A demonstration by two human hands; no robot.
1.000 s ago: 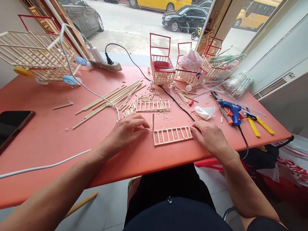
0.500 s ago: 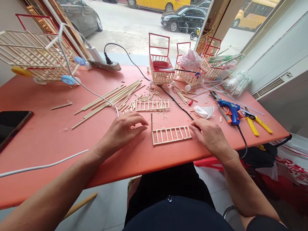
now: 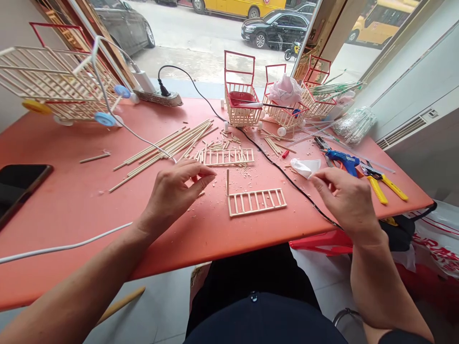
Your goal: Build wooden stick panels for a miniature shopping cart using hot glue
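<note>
A small ladder-like frame of thin wooden sticks (image 3: 257, 202) lies flat near the table's front edge, with one short stick (image 3: 227, 182) standing up at its left corner. My left hand (image 3: 179, 188) hovers left of that upright stick, thumb and index fingertips drawn together; anything between them is too small to make out. Off to the right, my right hand (image 3: 346, 198) is apart from the frame. Its curled thumb and index tips come together at the corner of a crumpled white scrap (image 3: 304, 167); whether they touch it is unclear. Behind lies a second ladder-like frame (image 3: 229, 156).
Long sticks (image 3: 168, 148) and cut bits lie behind my left hand. A blue glue gun (image 3: 342, 160) and yellow-handled pliers (image 3: 380, 186) lie to the right. Stick-built carts (image 3: 244, 112) stand at the back. A black cord (image 3: 265, 155) crosses the table; a phone (image 3: 21, 186) lies left.
My right hand has left the frame's right end and moved right, towards the white scrap. My left hand has risen slightly and its fingertips have drawn closer. The front frame stays put.
</note>
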